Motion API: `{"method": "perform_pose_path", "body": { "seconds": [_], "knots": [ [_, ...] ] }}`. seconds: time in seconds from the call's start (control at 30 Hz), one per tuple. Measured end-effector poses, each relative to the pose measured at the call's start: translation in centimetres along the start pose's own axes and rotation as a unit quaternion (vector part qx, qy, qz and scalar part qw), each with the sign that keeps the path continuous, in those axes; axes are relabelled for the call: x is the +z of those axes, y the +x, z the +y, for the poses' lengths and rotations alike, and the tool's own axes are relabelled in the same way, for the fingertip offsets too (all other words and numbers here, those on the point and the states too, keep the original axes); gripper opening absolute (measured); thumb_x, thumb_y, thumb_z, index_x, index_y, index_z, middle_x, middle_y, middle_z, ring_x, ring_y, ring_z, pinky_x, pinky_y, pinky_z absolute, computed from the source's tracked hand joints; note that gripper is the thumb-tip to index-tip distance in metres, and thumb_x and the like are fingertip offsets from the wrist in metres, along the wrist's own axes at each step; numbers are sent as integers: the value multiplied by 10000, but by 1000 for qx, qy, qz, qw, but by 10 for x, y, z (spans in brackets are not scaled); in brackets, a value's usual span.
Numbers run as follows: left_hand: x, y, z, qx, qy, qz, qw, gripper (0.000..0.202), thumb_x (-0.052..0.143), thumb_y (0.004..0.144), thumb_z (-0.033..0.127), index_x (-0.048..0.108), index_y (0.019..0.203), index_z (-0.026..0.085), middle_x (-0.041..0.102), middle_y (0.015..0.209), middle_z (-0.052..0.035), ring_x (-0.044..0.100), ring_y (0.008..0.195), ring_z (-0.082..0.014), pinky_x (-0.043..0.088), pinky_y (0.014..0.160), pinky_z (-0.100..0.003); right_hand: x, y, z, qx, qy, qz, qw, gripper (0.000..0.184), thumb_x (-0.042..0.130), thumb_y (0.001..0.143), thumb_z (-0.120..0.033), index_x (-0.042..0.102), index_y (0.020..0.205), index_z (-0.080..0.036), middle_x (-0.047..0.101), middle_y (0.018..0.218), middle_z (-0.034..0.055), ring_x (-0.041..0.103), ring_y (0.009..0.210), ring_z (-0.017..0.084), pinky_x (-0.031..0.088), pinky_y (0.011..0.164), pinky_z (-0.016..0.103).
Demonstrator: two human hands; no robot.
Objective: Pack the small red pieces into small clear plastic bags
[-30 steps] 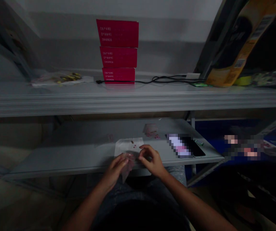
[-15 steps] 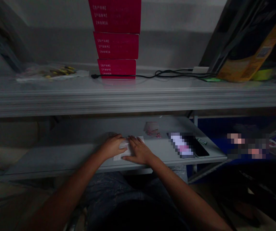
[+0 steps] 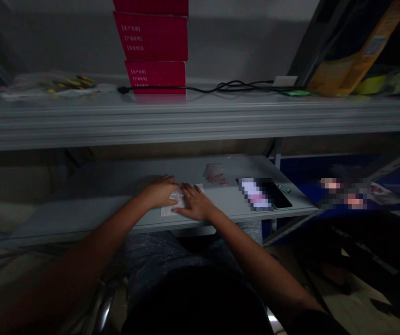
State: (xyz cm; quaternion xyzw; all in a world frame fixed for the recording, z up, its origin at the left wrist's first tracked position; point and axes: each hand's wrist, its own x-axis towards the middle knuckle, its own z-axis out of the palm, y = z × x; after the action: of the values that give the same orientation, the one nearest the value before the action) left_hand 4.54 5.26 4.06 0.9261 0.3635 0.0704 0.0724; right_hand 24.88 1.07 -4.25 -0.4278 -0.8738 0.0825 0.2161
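Tabletop (image 3: 98, 190) grey, dim; hands (image 3: 197, 204) on white sheet (image 3: 166, 212); shelf (image 3: 200, 120) above.

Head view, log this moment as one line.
left hand: at white sheet, left side | right hand: spread over sheet | right of sheet: pink pieces, clear bag

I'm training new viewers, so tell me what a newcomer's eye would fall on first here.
Probably the red boxes, stacked on the upper shelf, the boldest colour in a dim scene. Next, the left hand and right hand, close together at a white sheet on the table below. Then the bright, pixelated screen to their right.
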Motion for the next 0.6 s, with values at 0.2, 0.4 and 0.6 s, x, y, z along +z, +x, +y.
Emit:
{"method": "perform_pose_path", "body": {
  "seconds": [0.2,0.4,0.6],
  "knots": [
    [-16,12,3,-8,94,-103,990,367,697,775,287,746,1132,214,699,1116,-105,609,1008,-261,444,939,-342,-2,0,-1,-2,-19,-8,1000,938,402,912,-778,283,1554,-105,339,1591,227,289,1482,362,210,1207,557],
    [-16,7,-8,9,76,-93,993,438,695,795,346,712,1220,242,690,1164,-96,585,1049,-259,427,955,-337,-1,0,0,-5,-28,-9,1000,924,372,922,-777,360,1511,-64,376,1564,245,299,1480,355,206,1216,523],
    [-20,4,8,-1,91,-92,992,248,664,803,344,786,977,216,703,975,-111,597,888,-263,445,851,-362,-1,0,-1,-1,-29,-7,1000,886,397,932,-754,360,1513,-87,368,1575,225,283,1490,338,204,1220,506]
  ]
}}
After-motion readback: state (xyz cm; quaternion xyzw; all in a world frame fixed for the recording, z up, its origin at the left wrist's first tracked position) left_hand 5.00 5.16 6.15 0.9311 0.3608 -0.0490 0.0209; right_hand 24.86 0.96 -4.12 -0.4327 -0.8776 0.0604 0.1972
